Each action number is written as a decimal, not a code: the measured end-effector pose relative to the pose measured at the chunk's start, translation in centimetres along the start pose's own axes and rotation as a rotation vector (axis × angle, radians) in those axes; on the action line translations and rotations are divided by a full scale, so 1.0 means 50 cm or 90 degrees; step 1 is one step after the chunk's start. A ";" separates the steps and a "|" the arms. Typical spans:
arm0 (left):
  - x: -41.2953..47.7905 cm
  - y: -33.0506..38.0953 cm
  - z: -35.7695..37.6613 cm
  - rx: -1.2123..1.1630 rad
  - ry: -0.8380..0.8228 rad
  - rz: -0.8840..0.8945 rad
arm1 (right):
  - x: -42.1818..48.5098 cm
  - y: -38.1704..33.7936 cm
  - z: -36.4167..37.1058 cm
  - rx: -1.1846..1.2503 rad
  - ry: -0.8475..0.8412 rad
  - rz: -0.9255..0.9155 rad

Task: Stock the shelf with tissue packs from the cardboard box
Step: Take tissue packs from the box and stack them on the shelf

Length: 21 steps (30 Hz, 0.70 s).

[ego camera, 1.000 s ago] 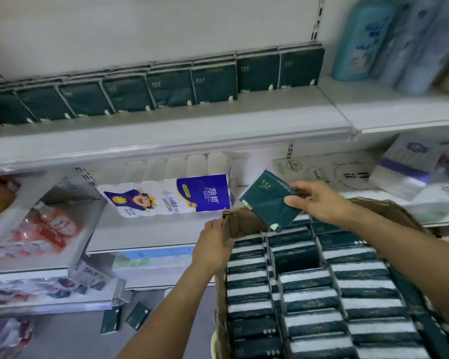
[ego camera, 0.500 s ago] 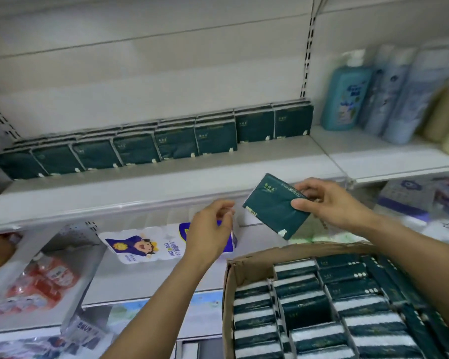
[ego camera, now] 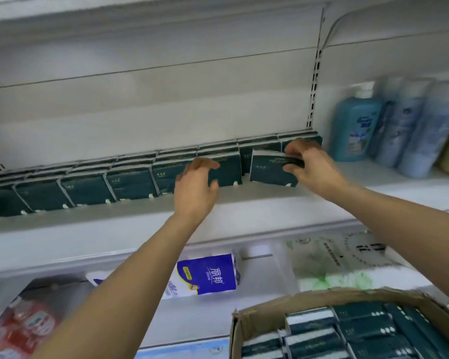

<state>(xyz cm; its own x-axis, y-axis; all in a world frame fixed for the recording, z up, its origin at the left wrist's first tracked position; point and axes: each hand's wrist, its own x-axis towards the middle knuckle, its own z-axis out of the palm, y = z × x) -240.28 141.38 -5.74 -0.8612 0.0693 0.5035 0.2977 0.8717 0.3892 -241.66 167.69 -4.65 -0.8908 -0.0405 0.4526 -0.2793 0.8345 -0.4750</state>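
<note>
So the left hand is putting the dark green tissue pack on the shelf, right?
Not quite. The head view shows the right hand gripping the dark green tissue pack at the shelf; the left hand holds nothing.

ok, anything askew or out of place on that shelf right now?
One tissue pack, pinched by the right hand, stands in front of the row of packs, not flush with it. Below, a blue-and-white roll pack lies tilted on the lower shelf. Nothing spilled shows.
</note>
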 end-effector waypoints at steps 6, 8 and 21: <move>0.091 -0.024 0.024 0.140 -0.045 0.048 | 0.083 0.001 0.035 -0.072 -0.061 0.006; 0.115 -0.026 0.035 0.217 -0.086 0.046 | 0.100 0.009 0.049 -0.063 -0.081 0.006; 0.141 -0.052 0.077 0.215 -0.025 0.072 | 0.120 0.008 0.092 -0.182 0.016 -0.063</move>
<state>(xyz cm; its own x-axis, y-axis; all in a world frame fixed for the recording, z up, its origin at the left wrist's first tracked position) -248.71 141.48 -6.17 -0.8478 0.1873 0.4962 0.2445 0.9682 0.0523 -248.78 165.24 -5.62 -0.8540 -0.1192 0.5064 -0.2490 0.9483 -0.1968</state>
